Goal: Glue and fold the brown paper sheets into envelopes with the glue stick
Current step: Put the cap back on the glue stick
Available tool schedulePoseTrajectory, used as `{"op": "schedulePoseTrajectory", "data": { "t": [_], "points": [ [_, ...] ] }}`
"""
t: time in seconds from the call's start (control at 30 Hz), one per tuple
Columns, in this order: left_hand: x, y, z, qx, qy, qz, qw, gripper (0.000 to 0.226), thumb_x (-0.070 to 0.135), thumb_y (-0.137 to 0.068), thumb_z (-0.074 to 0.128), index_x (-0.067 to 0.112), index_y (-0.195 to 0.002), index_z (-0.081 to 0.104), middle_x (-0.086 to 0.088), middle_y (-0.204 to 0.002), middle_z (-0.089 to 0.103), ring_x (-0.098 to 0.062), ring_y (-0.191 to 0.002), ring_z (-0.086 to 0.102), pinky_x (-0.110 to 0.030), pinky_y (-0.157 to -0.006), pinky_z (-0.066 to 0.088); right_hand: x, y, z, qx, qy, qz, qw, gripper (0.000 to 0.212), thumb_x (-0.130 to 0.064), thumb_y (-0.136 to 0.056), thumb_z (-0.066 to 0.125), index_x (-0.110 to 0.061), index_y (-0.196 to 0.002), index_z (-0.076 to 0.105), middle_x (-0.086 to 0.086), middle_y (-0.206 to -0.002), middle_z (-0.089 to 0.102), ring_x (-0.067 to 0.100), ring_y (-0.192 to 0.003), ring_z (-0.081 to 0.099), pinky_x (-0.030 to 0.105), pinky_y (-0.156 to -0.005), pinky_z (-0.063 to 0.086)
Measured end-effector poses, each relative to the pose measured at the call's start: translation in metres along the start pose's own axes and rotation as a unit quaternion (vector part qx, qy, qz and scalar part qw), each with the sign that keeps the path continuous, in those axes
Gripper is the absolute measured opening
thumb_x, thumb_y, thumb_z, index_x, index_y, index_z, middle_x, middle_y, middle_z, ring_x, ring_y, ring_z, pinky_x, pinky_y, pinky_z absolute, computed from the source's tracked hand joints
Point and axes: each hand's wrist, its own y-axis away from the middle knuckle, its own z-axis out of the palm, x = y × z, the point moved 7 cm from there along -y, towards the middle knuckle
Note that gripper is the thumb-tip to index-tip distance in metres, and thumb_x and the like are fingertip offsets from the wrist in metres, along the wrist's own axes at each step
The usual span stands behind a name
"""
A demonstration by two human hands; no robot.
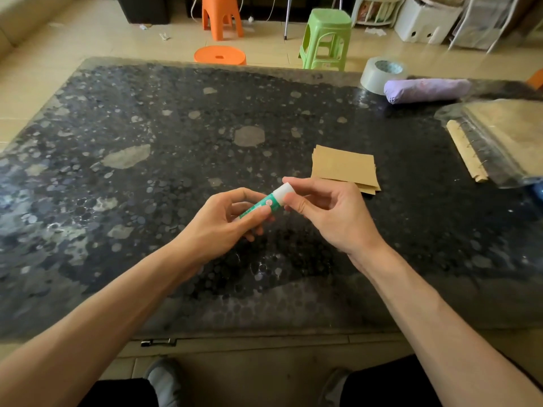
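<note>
A green glue stick (266, 202) with a white cap is held above the dark speckled table (147, 171). My left hand (223, 218) grips its green body. My right hand (326, 210) pinches the white cap (283, 190) between thumb and fingers. A small stack of brown paper sheets (343, 168) lies flat on the table just behind my right hand. More brown paper in a clear plastic bag (508, 142) sits at the right edge.
A roll of tape (382, 73) and a purple folded umbrella (426, 89) lie at the back right. Orange stools (220, 55) and a green stool (326, 39) stand on the floor beyond the table. My knees and shoes show below the near edge.
</note>
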Motion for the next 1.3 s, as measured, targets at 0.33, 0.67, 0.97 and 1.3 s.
{"op": "schedulePoseTrajectory", "data": {
  "t": [0.33,0.67,0.97,1.3],
  "points": [
    [-0.01,0.003,0.009,0.046,0.07,0.004,0.996,0.021,0.026,-0.1,0.065,0.012,-0.113,0.073,-0.008,-0.093,0.078,-0.013,-0.071,0.058,-0.021,-0.058,0.048,0.002,0.014,0.013,0.06,0.092,-0.069,0.992,0.032,-0.027,-0.104,0.063,-0.018,-0.134,0.07,-0.01,-0.121,0.074,0.001,-0.115,0.067,0.023,-0.097,0.054],
    [-0.018,0.001,0.011,0.056,0.11,0.002,0.992,0.017,0.019,-0.101,0.066,0.011,-0.113,0.074,-0.01,-0.091,0.076,-0.014,-0.072,0.056,-0.021,-0.06,0.045,0.003,0.018,0.017,0.085,0.12,-0.097,0.984,0.033,-0.025,-0.106,0.061,-0.015,-0.137,0.068,-0.008,-0.125,0.072,0.0,-0.117,0.065,0.025,-0.097,0.056],
    [-0.016,0.0,0.012,0.058,0.089,0.021,0.994,0.019,0.021,-0.101,0.066,0.012,-0.117,0.073,-0.01,-0.094,0.076,-0.016,-0.075,0.059,-0.027,-0.068,0.05,0.003,0.017,0.019,0.082,0.109,-0.096,0.986,0.034,-0.025,-0.105,0.062,-0.017,-0.138,0.068,-0.008,-0.126,0.071,0.003,-0.118,0.066,0.032,-0.095,0.059],
    [0.014,-0.012,0.015,0.037,-0.059,0.101,0.992,0.024,0.018,-0.096,0.073,0.013,-0.119,0.068,0.002,-0.107,0.078,-0.019,-0.096,0.075,-0.045,-0.084,0.062,-0.014,0.011,0.001,0.055,0.099,-0.107,0.988,0.037,-0.02,-0.101,0.069,-0.021,-0.138,0.068,-0.011,-0.124,0.071,0.011,-0.113,0.066,0.024,-0.091,0.054]
  ]
}}
